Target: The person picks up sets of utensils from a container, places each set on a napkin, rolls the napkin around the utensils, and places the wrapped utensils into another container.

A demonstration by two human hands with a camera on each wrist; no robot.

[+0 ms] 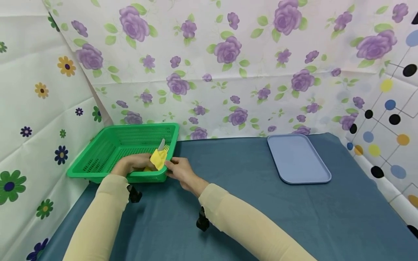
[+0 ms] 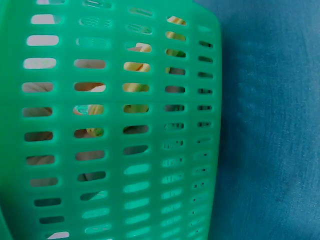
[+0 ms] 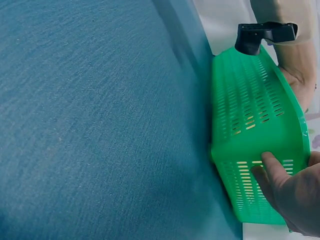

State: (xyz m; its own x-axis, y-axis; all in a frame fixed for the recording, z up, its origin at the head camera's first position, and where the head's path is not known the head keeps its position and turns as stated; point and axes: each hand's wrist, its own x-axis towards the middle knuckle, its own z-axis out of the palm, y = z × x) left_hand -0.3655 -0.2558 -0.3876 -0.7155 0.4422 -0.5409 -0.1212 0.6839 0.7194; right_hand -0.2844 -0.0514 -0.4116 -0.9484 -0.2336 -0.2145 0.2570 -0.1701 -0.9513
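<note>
A green slotted basket [image 1: 140,126] stands at the table's back left. My left hand [image 1: 135,163] reaches inside it and grips a yellow thing [image 1: 158,158]; a grey blade-like tip [image 1: 161,144] and yellow tines stick up beside it. My right hand [image 1: 179,171] holds the basket's near right corner from outside. In the right wrist view, one of its fingers [image 3: 267,167] lies on the basket's [image 3: 250,90] outer wall. The left wrist view shows only the basket wall [image 2: 150,175], with bits of skin and yellow behind the slots.
A flat pale blue tray [image 1: 297,159] lies at the back right on the blue tablecloth [image 1: 248,203]. Flowered sheets wall the table at the back and left, and a dotted sheet on the right. Cloth stretches bare between basket and tray.
</note>
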